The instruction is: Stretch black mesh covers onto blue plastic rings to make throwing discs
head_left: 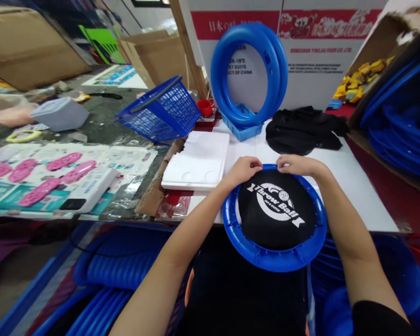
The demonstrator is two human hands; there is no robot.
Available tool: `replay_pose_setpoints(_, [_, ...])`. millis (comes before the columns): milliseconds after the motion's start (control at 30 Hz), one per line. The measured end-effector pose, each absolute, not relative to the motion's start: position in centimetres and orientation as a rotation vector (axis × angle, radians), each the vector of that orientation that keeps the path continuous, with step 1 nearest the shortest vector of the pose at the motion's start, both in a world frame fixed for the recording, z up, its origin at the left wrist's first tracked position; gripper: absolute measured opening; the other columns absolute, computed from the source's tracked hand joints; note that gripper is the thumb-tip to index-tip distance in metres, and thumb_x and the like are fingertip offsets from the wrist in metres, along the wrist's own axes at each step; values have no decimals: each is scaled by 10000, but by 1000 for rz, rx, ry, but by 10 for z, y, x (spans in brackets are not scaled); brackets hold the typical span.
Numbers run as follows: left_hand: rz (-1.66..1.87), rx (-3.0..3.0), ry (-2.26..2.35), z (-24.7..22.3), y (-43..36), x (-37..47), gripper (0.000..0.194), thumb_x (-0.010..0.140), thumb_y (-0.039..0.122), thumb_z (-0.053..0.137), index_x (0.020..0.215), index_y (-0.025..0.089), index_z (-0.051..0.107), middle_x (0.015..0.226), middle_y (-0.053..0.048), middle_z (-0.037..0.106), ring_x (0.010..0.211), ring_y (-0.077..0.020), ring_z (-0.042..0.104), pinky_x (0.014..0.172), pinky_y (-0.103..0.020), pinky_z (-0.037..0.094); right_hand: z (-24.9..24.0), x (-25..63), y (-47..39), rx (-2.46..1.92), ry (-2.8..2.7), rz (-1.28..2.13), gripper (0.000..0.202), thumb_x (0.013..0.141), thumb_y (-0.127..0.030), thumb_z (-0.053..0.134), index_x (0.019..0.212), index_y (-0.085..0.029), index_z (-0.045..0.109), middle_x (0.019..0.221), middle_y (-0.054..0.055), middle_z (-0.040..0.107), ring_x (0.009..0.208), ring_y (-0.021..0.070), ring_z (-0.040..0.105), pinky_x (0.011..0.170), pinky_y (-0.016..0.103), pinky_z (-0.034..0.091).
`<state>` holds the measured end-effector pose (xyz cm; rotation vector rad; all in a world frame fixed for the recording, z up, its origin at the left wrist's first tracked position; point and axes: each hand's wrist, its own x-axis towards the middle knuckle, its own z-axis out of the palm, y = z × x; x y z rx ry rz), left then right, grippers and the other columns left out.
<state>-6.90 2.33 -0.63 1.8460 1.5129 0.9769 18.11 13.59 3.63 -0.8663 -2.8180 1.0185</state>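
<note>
A blue plastic ring [275, 260] rests at the table's front edge, its near side overhanging toward my body. Inside it lies black fabric [276, 235] printed with a white "Throw Ball" logo. On the left a gap shows between fabric and ring. My left hand [247, 169] is closed, pinching the ring's far rim left of its top. Close beside it, my right hand [294, 164] pinches the same rim a little to the right. Whether the fabric's edge is also between the fingertips cannot be made out.
Blue rings [219, 79] stand upright in a small light-blue basket [243, 133]. Black fabric pieces [304, 130] lie at the back right. A white foam block [196, 158] and a blue mesh basket [164, 112] are leftward. A carton [357, 126] of blue rings stands right.
</note>
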Motion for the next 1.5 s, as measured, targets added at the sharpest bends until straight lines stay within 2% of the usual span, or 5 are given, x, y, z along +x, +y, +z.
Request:
replay_pose_setpoints(233, [966, 1862, 1479, -2, 21, -67, 163, 913, 207, 688, 980, 199, 837, 1006, -62, 844, 963, -236, 769, 923, -354, 563, 30, 165, 115, -767, -2637, 1032, 350, 978, -521, 581, 1026, -226, 761, 1158, 93, 767, 1085, 289, 687, 1015, 432, 507])
replay_pose_setpoints(533, [859, 2041, 1435, 14, 10, -65, 170, 926, 161, 629, 976, 188, 790, 1000, -61, 813, 960, -233, 744, 926, -354, 549, 23, 168, 109, -914, -2438, 1331, 348, 896, -537, 687, 986, -211, 769, 1105, 57, 791, 1028, 273, 687, 955, 397, 509])
replay_pose_setpoints(733, [810, 2061, 1324, 20, 8, -71, 232, 922, 114, 580, 1009, 184, 783, 1049, -58, 820, 997, -211, 750, 961, -346, 552, 12, 160, 111, -946, -2442, 1202, 296, 873, -464, 683, 952, -202, 796, 967, 49, 797, 939, 257, 688, 883, 379, 501])
replay_pose_setpoints(1133, [843, 2021, 1448, 10, 14, -67, 136, 949, 270, 714, 943, 201, 831, 984, -44, 824, 937, -216, 747, 909, -335, 550, 8, 164, 114, -810, -2432, 1191, 237, 882, -386, 689, 999, -209, 794, 1041, 54, 796, 998, 262, 706, 973, 411, 523])
replay_pose_setpoints(1500, [709, 2211, 1447, 17, 7, -68, 268, 1016, 403, 673, 1120, 208, 826, 1113, -87, 791, 1073, -266, 723, 1026, -404, 548, 27, 185, 115, -587, -2726, 1037, 389, 909, -520, 755, 1183, -248, 803, 1411, 103, 664, 1326, 331, 620, 1201, 495, 460])
